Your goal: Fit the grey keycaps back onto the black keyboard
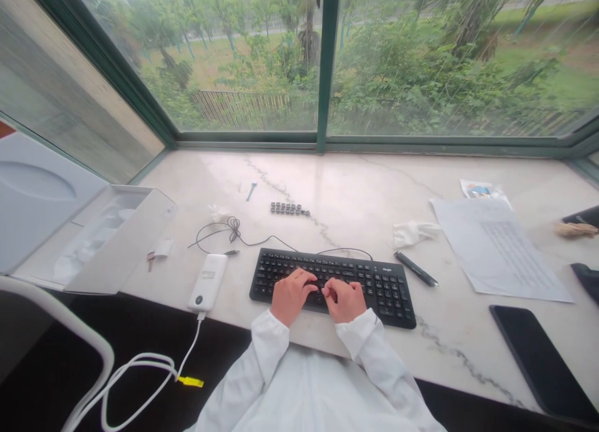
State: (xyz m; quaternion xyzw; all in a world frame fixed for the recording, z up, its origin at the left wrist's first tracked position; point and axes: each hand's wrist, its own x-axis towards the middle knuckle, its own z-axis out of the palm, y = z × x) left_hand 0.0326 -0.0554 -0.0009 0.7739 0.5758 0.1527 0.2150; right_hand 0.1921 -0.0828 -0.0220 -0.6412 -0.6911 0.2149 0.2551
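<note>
A black keyboard [386,294] lies on the marble ledge in front of me, slightly tilted to the right. My left hand [291,294] rests over its middle keys, fingers stretched forward and the thumb a little apart from them. Close beside it, my right hand [345,299] is curled with thumb and forefinger together over the lower middle keys. Whatever those fingers hold, if anything, is hidden. Beyond the keyboard, several loose dark keycaps [286,208] stand in two rows. A small blue tool [251,191] lies farther back to their left.
Left of the keyboard are a white power bank [208,282] with a white cable, a coiled black cable [234,229] and an open white box [116,245]. To the right lie a pen [416,269], crumpled tissue [414,233], a printed sheet [500,251] and a phone [538,357].
</note>
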